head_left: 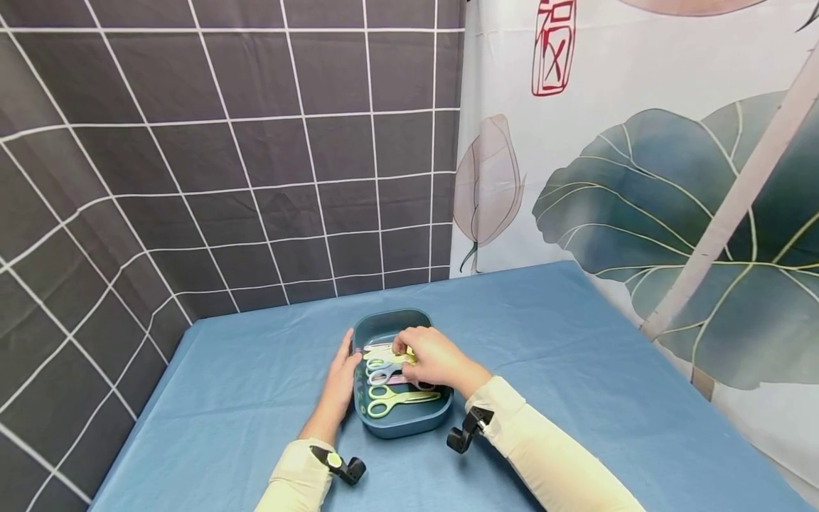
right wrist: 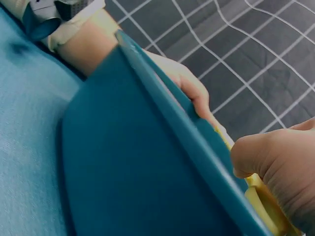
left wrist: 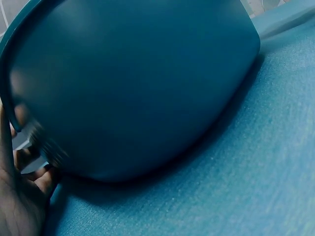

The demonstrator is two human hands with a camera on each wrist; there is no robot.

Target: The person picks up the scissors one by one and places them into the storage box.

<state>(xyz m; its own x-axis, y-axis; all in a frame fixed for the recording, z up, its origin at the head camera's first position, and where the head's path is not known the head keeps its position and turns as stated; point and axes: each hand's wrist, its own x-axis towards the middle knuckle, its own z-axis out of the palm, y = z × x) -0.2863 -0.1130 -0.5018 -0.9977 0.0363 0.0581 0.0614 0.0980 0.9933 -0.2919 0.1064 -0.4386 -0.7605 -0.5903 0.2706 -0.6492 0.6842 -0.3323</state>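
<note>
A dark blue plastic bin [head_left: 402, 429] holds several pairs of scissors. My left hand [head_left: 339, 380] grips its left wall, the thumb at the rim; curled fingers [left wrist: 47, 181] show against the outside in the left wrist view. My right hand [head_left: 438, 358] reaches in over the right rim and pinches yellow scissors [right wrist: 263, 209], partly hidden by its fingers. Nearer me in the bin lie blue-handled scissors [head_left: 382, 375] and yellow-green scissors [head_left: 403, 400], with pink ones partly under the right hand.
The bin stands on a table with a blue cloth [head_left: 531, 341]. Behind and to the left hangs a dark grey curtain [head_left: 256, 156] with white grid lines. A white curtain with printed leaves [head_left: 640, 185] is at the right.
</note>
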